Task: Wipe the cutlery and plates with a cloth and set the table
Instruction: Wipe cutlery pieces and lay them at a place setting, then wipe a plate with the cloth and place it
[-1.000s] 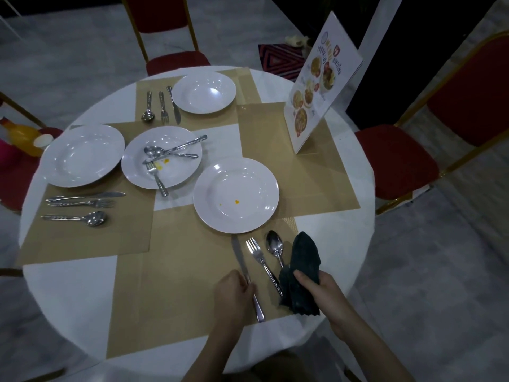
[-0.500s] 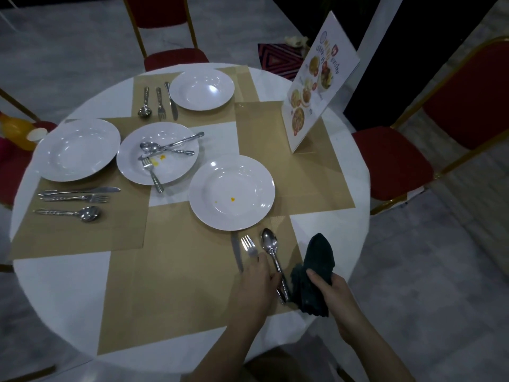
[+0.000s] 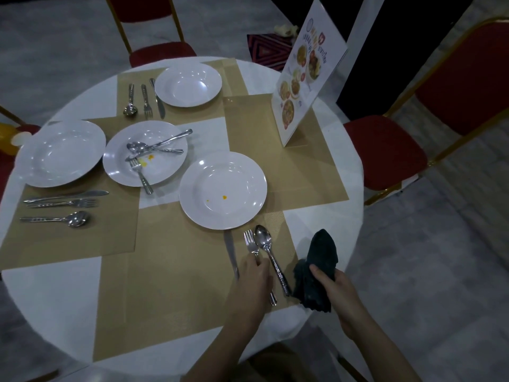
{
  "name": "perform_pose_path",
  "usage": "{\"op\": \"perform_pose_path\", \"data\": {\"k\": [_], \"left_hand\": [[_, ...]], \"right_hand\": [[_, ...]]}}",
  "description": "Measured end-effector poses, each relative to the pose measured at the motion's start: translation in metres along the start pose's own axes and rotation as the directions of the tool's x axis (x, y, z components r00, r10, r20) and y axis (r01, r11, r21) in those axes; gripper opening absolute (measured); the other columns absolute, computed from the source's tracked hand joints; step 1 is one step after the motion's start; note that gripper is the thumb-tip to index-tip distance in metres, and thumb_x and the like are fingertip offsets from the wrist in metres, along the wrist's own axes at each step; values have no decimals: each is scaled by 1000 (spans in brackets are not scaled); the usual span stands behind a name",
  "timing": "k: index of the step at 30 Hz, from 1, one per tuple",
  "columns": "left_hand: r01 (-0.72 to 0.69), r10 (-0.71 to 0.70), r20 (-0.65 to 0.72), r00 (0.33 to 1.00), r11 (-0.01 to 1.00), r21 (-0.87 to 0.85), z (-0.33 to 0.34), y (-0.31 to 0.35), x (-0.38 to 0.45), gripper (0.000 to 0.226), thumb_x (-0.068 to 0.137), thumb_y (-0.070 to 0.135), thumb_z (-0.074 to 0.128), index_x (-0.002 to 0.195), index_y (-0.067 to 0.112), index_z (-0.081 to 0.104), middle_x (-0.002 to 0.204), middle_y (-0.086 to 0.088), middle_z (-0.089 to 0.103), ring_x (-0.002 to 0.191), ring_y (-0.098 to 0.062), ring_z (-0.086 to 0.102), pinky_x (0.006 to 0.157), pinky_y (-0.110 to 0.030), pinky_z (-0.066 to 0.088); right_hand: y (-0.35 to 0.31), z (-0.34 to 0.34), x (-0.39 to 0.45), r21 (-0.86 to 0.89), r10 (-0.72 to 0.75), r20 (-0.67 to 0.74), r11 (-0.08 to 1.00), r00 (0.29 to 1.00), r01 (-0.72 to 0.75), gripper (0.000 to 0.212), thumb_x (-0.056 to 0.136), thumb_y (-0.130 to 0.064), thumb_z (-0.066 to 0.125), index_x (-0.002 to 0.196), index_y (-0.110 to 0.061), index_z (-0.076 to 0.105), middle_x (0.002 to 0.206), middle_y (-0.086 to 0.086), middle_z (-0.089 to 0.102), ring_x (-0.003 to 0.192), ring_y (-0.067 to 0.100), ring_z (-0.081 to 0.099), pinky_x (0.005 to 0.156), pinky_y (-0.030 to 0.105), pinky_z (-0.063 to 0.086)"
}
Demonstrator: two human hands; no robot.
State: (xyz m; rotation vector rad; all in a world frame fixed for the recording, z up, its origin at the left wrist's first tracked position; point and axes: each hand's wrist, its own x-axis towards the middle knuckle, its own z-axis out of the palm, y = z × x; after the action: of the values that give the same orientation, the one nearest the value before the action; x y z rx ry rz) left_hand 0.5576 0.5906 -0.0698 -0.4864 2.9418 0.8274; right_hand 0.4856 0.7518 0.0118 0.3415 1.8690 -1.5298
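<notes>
A round white table (image 3: 55,304) carries tan placemats and several white plates. The nearest plate (image 3: 223,190) has small orange specks. Just below it lie a knife (image 3: 230,249), a fork (image 3: 249,242) and a spoon (image 3: 264,241) side by side. My left hand (image 3: 254,279) lies over the fork's handle with its fingers curled on it. My right hand (image 3: 334,290) grips a dark cloth (image 3: 321,260) just right of the spoon, at the table's edge. The middle plate (image 3: 121,166) holds stained, crossed cutlery (image 3: 154,147).
A clean plate (image 3: 60,153) with a knife, fork and spoon (image 3: 63,204) is set at the left, another plate (image 3: 188,84) with cutlery (image 3: 143,99) at the far side. A standing menu card (image 3: 305,78) is at the right. Red chairs (image 3: 385,150) ring the table.
My left hand has moved right from the knife's handle onto the fork's handle. My right hand with the cloth has shifted a little right, away from the spoon.
</notes>
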Motion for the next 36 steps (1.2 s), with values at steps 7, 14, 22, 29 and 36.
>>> {"op": "perform_pose_path", "data": {"k": [7, 14, 22, 29, 36], "left_hand": [[-186, 174, 92, 980, 971, 148, 6, 16, 28, 27, 58, -2, 78, 73, 11, 62, 83, -10, 55, 62, -24, 54, 47, -33, 49], [-274, 269, 65, 961, 956, 101, 6, 12, 29, 31, 60, 0, 81, 83, 12, 65, 85, -7, 54, 70, -24, 57, 49, -32, 48], [177, -477, -442, 760, 806, -565, -80, -40, 40, 13, 90, 12, 56, 103, 13, 58, 92, 10, 49, 87, -16, 52, 78, -30, 44], [417, -728, 81, 681, 295, -860, -93, -94, 81, 29, 82, 24, 69, 94, -1, 62, 87, -9, 67, 83, -25, 63, 66, -34, 50], [228, -605, 23, 796, 264, -937, -121, -78, 72, 21, 83, 5, 55, 99, 17, 63, 95, -5, 72, 95, -27, 68, 83, -57, 55]], "right_hand": [[-5, -3, 3, 23, -1, -33, 1000, 999, 2, 13, 93, -27, 60, 105, -21, 61, 100, 3, 70, 93, 18, 66, 70, 25, 54], [-13, 2, 7, 39, 6, -29, 999, 1000, -4, 8, 94, -25, 60, 99, -22, 65, 94, 1, 72, 88, 15, 69, 59, 17, 54], [-22, 23, 24, 16, -14, 45, 1000, 999, 13, 23, 92, -28, 61, 113, -18, 63, 107, 3, 70, 101, 18, 65, 75, 24, 52], [-43, 55, 38, -59, -146, 53, 987, 988, 149, 31, 86, -27, 69, 114, -16, 63, 102, 1, 72, 93, 13, 69, 68, 20, 55], [-68, 77, 47, -331, -504, -12, 817, 864, 472, 24, 93, -24, 61, 117, -26, 58, 103, -3, 64, 94, 8, 63, 78, 31, 56]]}}
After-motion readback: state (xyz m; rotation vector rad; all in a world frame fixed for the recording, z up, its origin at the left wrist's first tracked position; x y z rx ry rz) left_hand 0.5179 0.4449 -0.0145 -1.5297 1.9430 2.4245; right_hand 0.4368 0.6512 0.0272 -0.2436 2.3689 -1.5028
